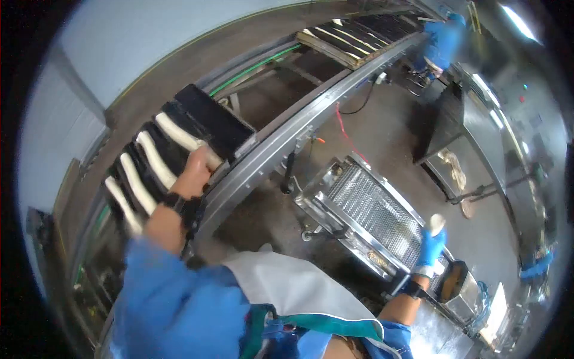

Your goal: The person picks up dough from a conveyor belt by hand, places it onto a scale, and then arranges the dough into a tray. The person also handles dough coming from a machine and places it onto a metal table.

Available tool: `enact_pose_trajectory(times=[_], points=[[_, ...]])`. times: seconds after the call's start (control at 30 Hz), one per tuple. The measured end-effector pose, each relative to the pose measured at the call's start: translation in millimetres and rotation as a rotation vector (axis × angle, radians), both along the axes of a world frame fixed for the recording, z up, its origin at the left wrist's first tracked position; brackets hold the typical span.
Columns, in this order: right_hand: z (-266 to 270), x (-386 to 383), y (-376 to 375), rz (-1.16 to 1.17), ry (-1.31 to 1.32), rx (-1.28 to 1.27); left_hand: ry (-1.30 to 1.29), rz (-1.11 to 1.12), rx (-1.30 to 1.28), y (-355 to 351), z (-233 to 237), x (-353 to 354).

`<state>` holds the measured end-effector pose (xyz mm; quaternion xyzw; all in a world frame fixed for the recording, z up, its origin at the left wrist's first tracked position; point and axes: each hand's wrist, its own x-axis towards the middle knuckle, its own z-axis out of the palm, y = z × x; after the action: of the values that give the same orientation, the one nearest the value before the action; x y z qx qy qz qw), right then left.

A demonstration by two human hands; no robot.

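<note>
My left hand (197, 170), bare with a dark wristband, is closed around the near end of a long pale dough strip (176, 131). That strip lies in a black grooved tray (209, 119) on the conveyor at the left. Several similar strips, including a neighbouring dough strip (155, 160), lie side by side nearer to me. My right hand (430, 245), in a blue glove, is closed on a pale dough piece (437, 224) that sticks up from its fingers. It hangs over the right edge of the metal mesh conveyor (376, 206).
The conveyor's metal rail (275, 149) runs diagonally to the back, where another tray (341, 45) holds thin strips. A person in blue (442, 45) is at the back right. Steel tables (460, 125) stand at the right; a metal container (459, 287) sits at the lower right.
</note>
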<state>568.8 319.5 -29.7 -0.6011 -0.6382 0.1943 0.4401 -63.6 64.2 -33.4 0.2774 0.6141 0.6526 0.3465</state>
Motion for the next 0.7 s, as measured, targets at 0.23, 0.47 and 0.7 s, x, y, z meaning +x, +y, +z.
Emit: enact_pose_trajectory(times=[0.23, 0.47, 0.7], points=[[217, -163, -57, 0.456, 0.492, 0.039, -0.059, 0.458, -0.336, 9, -13, -14], [217, -312, -77, 1.132, 0.564, -0.234, -0.043, 0.383, -0.484, -20, 41, 25], [136, -348, -89, 1.423, 0.574, -0.619, -0.173, 0.353, -0.199, -21, 42, 16]])
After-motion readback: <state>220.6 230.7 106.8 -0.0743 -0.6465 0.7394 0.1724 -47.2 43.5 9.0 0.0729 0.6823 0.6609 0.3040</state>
